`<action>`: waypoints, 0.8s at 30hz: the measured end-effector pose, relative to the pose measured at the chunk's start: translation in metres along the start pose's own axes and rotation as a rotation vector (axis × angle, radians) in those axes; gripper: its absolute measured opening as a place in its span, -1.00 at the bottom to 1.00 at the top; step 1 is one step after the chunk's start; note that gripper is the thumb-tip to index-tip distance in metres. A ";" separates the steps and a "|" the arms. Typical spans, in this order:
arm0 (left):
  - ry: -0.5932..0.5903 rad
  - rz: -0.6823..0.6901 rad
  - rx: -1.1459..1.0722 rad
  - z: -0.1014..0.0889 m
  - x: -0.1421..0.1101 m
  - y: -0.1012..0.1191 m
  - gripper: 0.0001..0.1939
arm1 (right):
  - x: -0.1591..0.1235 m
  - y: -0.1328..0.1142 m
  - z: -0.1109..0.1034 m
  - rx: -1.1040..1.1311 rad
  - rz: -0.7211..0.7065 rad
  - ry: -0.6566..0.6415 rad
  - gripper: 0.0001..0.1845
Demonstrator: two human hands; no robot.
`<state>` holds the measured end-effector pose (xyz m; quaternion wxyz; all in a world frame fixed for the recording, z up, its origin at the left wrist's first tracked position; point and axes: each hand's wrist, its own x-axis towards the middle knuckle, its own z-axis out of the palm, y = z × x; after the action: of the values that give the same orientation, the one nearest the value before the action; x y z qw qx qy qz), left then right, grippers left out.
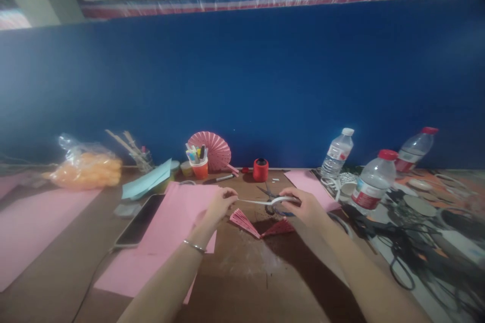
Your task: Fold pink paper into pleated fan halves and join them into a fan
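A narrow white strip of tape (253, 202) stretches between my two hands above the table. My left hand (224, 203), with a silver bracelet at the wrist, pinches the strip's free end. In my right hand (299, 203) is the white tape roll (279, 200), gripped between thumb and fingers. Just below the strip lies a pleated pink paper fan (244, 223), its two folded halves spread in a V on the tabletop. Dark-handled scissors (268, 193) lie behind the tape, partly covered by it and by my right hand.
Pink sheets (182, 212) and a dark tablet (140, 222) lie to the left. Behind stand a red thread spool (260, 170), a pen cup (199, 167) and a finished pink fan (212, 149). Bottles (375, 181) and tangled cables (409, 247) crowd the right side.
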<state>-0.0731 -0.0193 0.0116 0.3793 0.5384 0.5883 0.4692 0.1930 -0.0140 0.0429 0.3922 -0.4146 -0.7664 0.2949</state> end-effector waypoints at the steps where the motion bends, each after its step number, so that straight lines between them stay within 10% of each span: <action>1: -0.024 0.007 0.034 0.001 0.002 -0.002 -0.83 | 0.000 0.000 -0.001 -0.032 -0.010 0.003 -0.81; 24: -0.097 0.144 0.231 0.000 0.004 -0.006 -0.87 | 0.003 0.016 0.007 0.052 0.399 -0.308 -0.80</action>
<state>-0.0751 -0.0153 0.0060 0.3081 0.6414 0.5791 0.3978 0.1926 -0.0047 0.0279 0.2154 -0.4975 -0.7123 0.4459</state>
